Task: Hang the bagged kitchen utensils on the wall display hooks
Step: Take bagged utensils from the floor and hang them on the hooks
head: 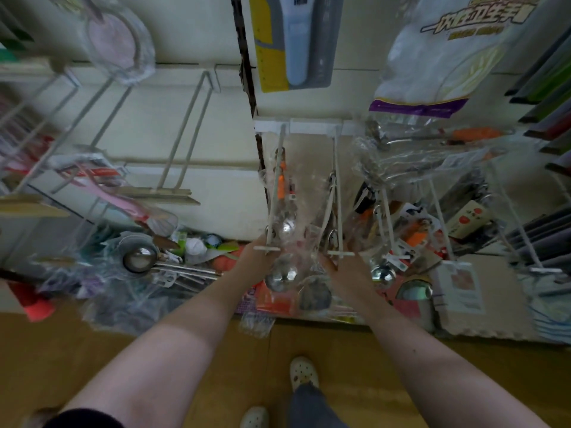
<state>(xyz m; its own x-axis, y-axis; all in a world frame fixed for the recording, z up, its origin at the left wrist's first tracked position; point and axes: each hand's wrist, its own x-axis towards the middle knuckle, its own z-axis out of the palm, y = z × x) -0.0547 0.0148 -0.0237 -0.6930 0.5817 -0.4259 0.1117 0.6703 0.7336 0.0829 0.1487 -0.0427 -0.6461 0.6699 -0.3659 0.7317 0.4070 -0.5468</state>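
At the far left a clear bag (119, 41) hangs high on the wall with a round pinkish utensil inside. Below it, bare wall hooks (185, 131) jut out, and a bagged pink-handled utensil (123, 200) hangs from another prong. On the floor under these lies a heap of packets, among them a clear bag holding a steel ladle (140, 257).

In the middle, two long display hooks point towards the camera. The left hook (273, 193) already carries clear bags with orange-handled steel ladles. The left hand (255, 257) is at this hook's tip, its fingers hidden behind the crossbar and plastic, so I cannot tell whether they grasp anything. Between the hands, just off the hook tips, is the bagged ladle (281, 276), its shiny bowl showing through crinkled plastic. The right hand (343, 268) touches that plastic below the right hook (338, 193); blur hides whether its fingers pinch it.

To the right, more bagged utensils (432, 149) with orange handles hang in clear sleeves, beneath a printed glove packet (438, 57). Another steel ladle (383, 274) hangs lower.
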